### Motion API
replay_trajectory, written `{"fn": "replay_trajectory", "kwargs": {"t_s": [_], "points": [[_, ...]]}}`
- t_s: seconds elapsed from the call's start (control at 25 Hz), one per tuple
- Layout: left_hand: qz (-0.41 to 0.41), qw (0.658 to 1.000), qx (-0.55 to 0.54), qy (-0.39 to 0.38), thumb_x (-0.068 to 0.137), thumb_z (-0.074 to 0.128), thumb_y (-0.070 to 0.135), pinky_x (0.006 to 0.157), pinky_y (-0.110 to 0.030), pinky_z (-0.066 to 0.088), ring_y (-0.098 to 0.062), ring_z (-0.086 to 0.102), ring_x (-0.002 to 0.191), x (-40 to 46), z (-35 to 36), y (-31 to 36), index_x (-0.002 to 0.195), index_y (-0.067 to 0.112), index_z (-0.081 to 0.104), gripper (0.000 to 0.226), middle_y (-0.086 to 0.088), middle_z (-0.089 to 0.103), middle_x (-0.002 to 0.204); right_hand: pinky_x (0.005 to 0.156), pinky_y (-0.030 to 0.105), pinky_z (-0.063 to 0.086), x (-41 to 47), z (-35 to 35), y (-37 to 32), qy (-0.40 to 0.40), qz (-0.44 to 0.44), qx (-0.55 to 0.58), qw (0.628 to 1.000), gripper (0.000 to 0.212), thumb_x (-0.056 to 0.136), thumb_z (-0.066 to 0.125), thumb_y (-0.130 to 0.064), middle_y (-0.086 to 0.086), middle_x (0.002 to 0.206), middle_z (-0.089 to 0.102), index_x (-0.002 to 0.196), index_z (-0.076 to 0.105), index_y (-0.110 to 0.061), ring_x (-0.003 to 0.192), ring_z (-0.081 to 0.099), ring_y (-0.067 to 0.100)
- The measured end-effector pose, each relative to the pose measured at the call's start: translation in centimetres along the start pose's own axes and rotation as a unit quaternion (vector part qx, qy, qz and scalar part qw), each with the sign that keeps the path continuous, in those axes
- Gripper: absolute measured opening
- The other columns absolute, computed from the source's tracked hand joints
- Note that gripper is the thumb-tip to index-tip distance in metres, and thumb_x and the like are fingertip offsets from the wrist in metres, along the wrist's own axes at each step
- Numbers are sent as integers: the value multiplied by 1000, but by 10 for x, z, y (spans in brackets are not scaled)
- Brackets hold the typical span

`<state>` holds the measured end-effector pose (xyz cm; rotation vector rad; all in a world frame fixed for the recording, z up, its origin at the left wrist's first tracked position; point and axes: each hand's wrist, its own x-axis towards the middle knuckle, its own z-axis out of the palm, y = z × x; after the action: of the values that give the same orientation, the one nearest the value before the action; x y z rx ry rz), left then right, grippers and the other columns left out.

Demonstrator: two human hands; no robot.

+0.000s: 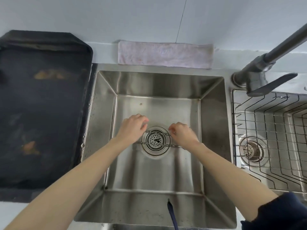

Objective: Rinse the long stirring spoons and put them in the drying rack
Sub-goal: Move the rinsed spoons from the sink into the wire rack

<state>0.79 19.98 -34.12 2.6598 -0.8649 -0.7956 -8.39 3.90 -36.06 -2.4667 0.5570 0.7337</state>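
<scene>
On the far left a dark, stained tray [41,105] lies flat on the table. In the steel sink [157,83] our left hand [132,128] reaches down with curled fingers; whether it pinches anything we cannot tell. Just right of it, two long stirring spoons [157,144] lie across the round perforated drain strainer [155,140], thin twisted metal stems running side to side on the basin floor. Our right hand [182,134] has its fingertips pinched at the upper stem's end, seemingly grasping it.

We judge these spoons light, stiff and slick when wet; so slender against flat steel, they are hard to lift from the middle, so taking an end and tipping it up looks best.

Behind the sink a pale folded cloth [164,54] lies soft and nubby. To the right stands a matte grey faucet [265,63], then the black wire drying rack [274,130] sitting in the second basin.
</scene>
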Motion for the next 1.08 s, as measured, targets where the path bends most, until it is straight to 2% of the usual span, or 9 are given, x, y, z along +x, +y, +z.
{"fn": "replay_trajectory", "kwargs": {"t_s": [0.16,0.32,0.64,1.08], "points": [[1,999,25,-41,94,46,19,96,-39,44,-25,55,112,11,22,-8,118,11,58,28,-7,61,122,86,36,46,9,13,5,-28,6,-63,998,29,94,42,-11,12,122,58,117,59,-12,110,56,33],[7,995,76,-69,94,45,20,97,-37,39,-23,51,116,19,40,-12,118,13,56,27,-4,58,123,89,38,44,18,25,6,-31,7,-107,994,27,93,43,-8,11,123,54,117,55,-11,113,51,31],[35,984,166,-59,94,43,14,92,-34,40,-23,51,114,24,56,-15,116,12,52,24,-5,57,120,88,38,46,25,32,8,-38,-15,-132,990,31,87,48,4,11,123,55,116,53,-6,114,51,29],[64,994,90,0,93,44,18,92,-32,39,-21,54,108,6,34,-5,107,11,60,22,-4,62,112,85,40,49,-3,14,-2,15,-2,-133,991,26,91,42,-3,16,120,54,113,56,-2,113,51,32]]}}
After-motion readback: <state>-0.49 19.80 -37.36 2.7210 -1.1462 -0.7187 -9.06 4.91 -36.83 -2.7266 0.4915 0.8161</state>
